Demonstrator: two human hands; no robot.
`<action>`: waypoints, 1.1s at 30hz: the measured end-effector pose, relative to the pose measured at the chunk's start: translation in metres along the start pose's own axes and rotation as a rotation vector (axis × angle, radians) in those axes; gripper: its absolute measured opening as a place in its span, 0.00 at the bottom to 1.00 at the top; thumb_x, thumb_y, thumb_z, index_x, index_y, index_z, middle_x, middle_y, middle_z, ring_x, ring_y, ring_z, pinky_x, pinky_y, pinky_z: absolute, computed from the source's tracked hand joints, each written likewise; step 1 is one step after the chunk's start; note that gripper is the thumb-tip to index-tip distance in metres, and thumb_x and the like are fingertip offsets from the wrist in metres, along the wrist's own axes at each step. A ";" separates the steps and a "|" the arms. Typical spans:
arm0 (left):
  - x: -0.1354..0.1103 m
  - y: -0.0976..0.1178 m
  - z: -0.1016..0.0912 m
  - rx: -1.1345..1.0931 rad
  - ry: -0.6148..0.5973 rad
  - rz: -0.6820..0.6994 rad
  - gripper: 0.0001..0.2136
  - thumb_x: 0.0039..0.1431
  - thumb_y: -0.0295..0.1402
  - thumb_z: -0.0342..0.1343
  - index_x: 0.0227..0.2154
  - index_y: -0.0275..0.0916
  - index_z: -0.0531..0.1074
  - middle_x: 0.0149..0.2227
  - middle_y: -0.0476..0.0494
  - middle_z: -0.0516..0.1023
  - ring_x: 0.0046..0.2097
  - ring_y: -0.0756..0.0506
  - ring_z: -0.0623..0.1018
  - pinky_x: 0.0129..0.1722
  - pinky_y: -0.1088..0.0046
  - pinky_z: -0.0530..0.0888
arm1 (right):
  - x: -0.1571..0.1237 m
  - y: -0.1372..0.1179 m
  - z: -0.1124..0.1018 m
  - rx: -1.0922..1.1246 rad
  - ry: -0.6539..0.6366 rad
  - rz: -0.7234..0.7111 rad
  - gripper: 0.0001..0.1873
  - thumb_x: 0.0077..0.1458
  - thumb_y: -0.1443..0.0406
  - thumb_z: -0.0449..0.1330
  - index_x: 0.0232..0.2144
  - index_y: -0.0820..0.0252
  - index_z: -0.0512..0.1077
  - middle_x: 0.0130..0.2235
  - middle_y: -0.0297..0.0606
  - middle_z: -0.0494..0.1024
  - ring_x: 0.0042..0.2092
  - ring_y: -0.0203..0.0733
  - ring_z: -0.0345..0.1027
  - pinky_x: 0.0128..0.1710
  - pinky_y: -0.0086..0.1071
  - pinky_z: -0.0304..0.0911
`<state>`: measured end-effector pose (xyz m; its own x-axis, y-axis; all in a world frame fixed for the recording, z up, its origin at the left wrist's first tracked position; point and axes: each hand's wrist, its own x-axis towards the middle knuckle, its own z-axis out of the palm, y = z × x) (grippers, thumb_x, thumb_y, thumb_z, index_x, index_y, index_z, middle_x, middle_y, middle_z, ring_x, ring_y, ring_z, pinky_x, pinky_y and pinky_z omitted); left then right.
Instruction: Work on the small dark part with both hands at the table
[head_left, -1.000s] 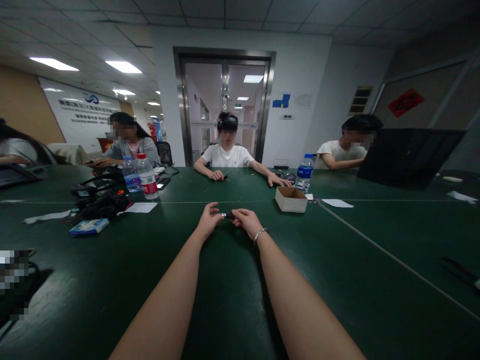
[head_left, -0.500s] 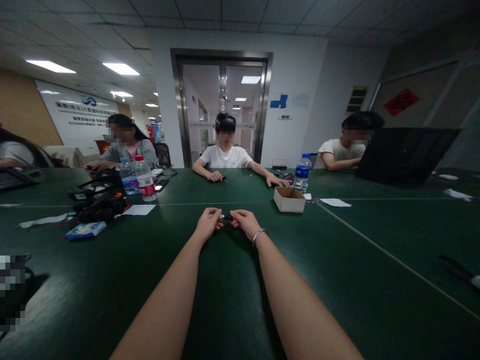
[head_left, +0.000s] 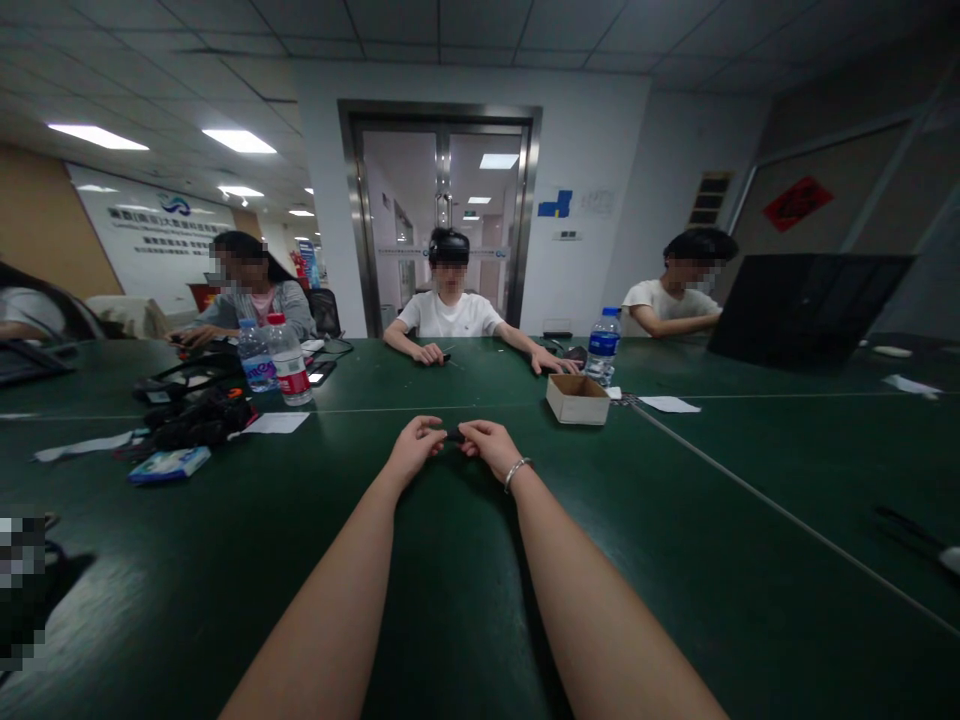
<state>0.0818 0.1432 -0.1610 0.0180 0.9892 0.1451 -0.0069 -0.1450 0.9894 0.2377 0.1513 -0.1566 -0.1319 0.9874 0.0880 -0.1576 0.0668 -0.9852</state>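
Observation:
Both my arms reach out over the dark green table (head_left: 465,600). My left hand (head_left: 415,449) and my right hand (head_left: 489,445) meet at the table's middle, fingers pinched on the two ends of a small black object (head_left: 454,435). What the object is I cannot make out. A silver bracelet (head_left: 518,470) circles my right wrist.
An open cardboard box (head_left: 577,398) stands just beyond my right hand, a water bottle (head_left: 602,346) behind it. Two bottles (head_left: 276,359), black gear (head_left: 196,418) and a blue packet (head_left: 169,464) lie at the left. Three people sit across the table; a dark laptop (head_left: 802,308) is at the right.
My hands have closed together on the small black object, so less of it shows between them. The view has shifted slightly.

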 end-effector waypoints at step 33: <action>-0.004 0.007 0.003 0.085 -0.022 0.005 0.14 0.50 0.37 0.51 0.40 0.39 0.65 0.24 0.51 0.69 0.18 0.55 0.65 0.16 0.82 0.55 | -0.001 -0.001 -0.001 0.121 -0.035 0.026 0.04 0.46 0.72 0.63 0.28 0.68 0.73 0.23 0.37 0.73 0.21 0.29 0.65 0.18 0.18 0.61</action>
<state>0.0847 0.1380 -0.1547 0.0404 0.9880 0.1492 0.0779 -0.1520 0.9853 0.2389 0.1508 -0.1559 -0.1710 0.9828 0.0695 -0.2705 0.0210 -0.9625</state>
